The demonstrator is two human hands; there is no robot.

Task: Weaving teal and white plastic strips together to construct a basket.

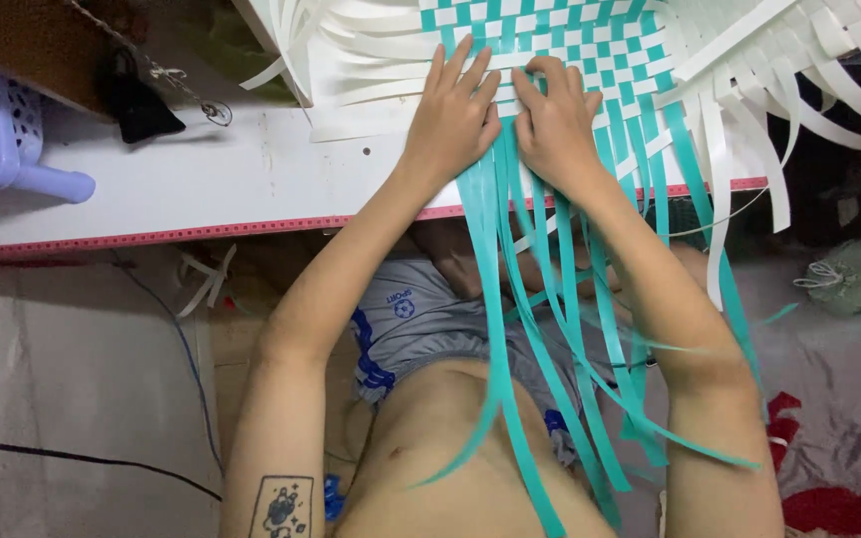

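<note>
On the white table (201, 179), right at its near edge, your two hands lie side by side on a woven mat (550, 45) of teal and white plastic strips. Your left hand (453, 112) rests flat, fingers stretched out and slightly spread, pressing on the weave and the white strips (371, 70) that fan out to the left; it grips nothing. Your right hand (553, 125) sits just beside it, touching it at the thumb side, with fingers curled down onto the checkered weave; whether those fingertips pinch a strip, you cannot tell. Loose teal strips (510, 329) run from under both hands, over the table's red-trimmed edge, and hang down across your lap. More white strips (809, 70) spread out to the right of the mat. Far to the left, a lilac plastic basket (12, 149) stands on the table, with a dark pouch on a chain (142, 105) near it
</note>
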